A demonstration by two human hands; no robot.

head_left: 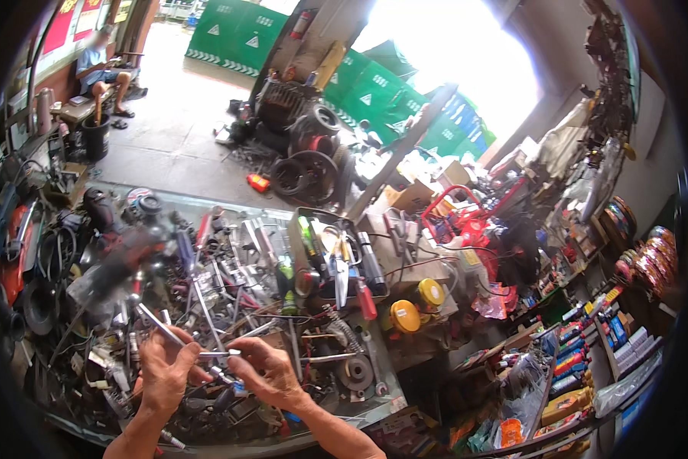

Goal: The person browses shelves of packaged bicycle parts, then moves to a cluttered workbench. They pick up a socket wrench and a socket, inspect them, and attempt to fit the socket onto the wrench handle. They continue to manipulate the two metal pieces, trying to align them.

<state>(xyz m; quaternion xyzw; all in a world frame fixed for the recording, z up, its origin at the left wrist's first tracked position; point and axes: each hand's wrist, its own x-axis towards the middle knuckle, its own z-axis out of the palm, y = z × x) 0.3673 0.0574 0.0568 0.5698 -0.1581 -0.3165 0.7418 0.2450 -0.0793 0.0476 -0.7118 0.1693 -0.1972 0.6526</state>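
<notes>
My left hand (165, 370) is closed around a slim silver metal rod (159, 322), which sticks up and to the left out of the fingers. A short silver shaft (214, 354) runs from that hand across to my right hand (271, 373). It ends in a pale tip, and my right thumb and curled fingers close on that end. Whether rod and shaft are one piece is hidden by my left fingers. Both hands are over a crowded workbench heaped with sockets, bolts and metal tools (229, 283).
Beyond the heap stands a tool tray (307, 216) with screwdrivers and pliers. Two yellow round things (405, 315) sit to its right, and a coil spring (339, 327) and metal disc (355, 372) nearer. Shelves of packaged goods (573, 359) line the right. Far left, a person (99, 67) sits.
</notes>
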